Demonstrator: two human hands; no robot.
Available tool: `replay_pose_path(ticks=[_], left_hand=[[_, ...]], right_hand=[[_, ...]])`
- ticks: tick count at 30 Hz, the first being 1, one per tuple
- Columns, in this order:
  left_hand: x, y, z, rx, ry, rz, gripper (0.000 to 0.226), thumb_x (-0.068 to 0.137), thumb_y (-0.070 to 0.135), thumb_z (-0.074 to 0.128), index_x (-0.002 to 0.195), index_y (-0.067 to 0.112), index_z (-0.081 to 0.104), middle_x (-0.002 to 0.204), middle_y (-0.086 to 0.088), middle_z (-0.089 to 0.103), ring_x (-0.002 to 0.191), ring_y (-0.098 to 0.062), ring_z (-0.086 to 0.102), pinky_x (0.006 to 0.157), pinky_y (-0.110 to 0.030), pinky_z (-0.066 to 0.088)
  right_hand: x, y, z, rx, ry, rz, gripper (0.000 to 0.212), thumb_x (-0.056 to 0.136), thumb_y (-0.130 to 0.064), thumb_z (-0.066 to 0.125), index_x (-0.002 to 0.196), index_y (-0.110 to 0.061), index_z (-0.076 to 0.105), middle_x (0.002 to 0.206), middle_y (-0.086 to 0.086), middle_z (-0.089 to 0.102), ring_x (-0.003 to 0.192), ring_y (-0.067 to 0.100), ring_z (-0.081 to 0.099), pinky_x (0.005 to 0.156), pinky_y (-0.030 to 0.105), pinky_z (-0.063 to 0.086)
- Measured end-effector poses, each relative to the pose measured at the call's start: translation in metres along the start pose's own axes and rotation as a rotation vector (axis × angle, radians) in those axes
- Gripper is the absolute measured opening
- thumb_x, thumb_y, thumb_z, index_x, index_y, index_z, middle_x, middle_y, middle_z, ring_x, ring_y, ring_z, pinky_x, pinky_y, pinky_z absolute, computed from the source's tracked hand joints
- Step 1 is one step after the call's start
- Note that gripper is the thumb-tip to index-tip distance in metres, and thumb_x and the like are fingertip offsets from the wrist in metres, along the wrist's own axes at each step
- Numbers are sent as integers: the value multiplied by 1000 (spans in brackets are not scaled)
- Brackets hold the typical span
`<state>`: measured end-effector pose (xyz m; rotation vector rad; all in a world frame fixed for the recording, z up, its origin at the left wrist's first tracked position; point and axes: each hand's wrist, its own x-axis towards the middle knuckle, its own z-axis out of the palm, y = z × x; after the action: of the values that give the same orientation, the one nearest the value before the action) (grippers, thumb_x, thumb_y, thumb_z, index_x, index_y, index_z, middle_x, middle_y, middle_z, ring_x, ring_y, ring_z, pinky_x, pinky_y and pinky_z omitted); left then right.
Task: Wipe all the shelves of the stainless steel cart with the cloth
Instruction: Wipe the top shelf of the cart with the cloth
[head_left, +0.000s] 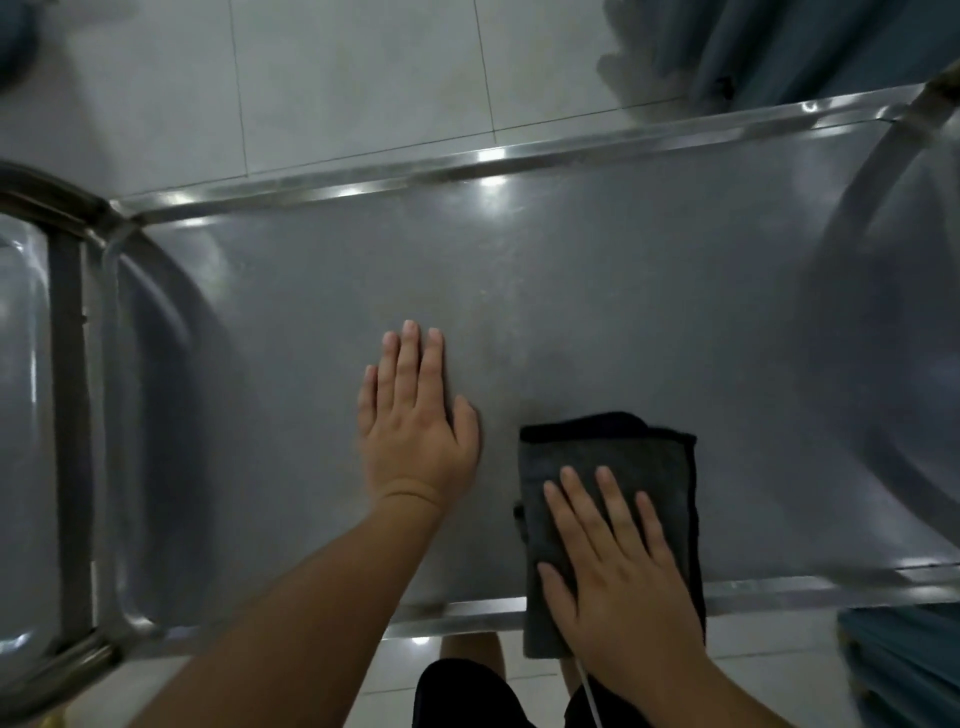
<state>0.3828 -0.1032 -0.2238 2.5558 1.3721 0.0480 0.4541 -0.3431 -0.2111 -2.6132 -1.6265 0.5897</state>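
Pressing flat with fingers spread, the right hand (618, 566) pins the folded grey cloth (613, 452) at five o'clock, its long axis running six to twelve and its near end overhanging the near rim of the cart's top shelf (571, 270). Just beside it at nine o'clock, the left hand (415, 415) rests palm-down, fingers together, on bare brushed steel. Unwiped, smudged metal probably lies from twelve to three.
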Motion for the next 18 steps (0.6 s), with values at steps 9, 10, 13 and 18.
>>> replay_pose_path(ticks=[9, 10, 13, 18], left_hand=[[-1, -1, 3, -3, 3, 1, 73, 98, 37, 37, 167, 19, 27, 175, -3, 18, 163, -20, 10, 132, -43, 7], [0, 0, 3, -10, 3, -4, 73, 97, 38, 36, 167, 20, 27, 175, -3, 18, 163, -19, 10, 132, -42, 5], [0, -1, 4, -28, -15, -5, 72, 99, 38, 37, 168, 23, 23, 176, 0, 15, 163, -17, 6, 131, -39, -1], [0, -2, 1, -77, -15, -21, 64, 104, 33, 36, 167, 24, 26, 175, 2, 19, 162, -15, 10, 131, -35, -1]], right_hand=[[243, -11, -77, 12, 141, 42, 68, 104, -52, 29, 166, -25, 20, 174, -3, 13, 161, 23, 5, 129, 50, 4], [270, -10, -86, 9, 126, 47, 69, 104, -53, 25, 167, -26, 15, 175, -4, 8, 161, 22, 1, 129, 49, 1], [316, -10, -102, -2, 107, 36, 70, 105, -54, 20, 167, -27, 6, 175, -4, -2, 161, 23, -6, 129, 49, -3], [268, -14, -84, 10, 141, -3, 70, 104, -55, 24, 167, -25, 16, 175, -4, 11, 161, 21, 2, 130, 48, 1]])
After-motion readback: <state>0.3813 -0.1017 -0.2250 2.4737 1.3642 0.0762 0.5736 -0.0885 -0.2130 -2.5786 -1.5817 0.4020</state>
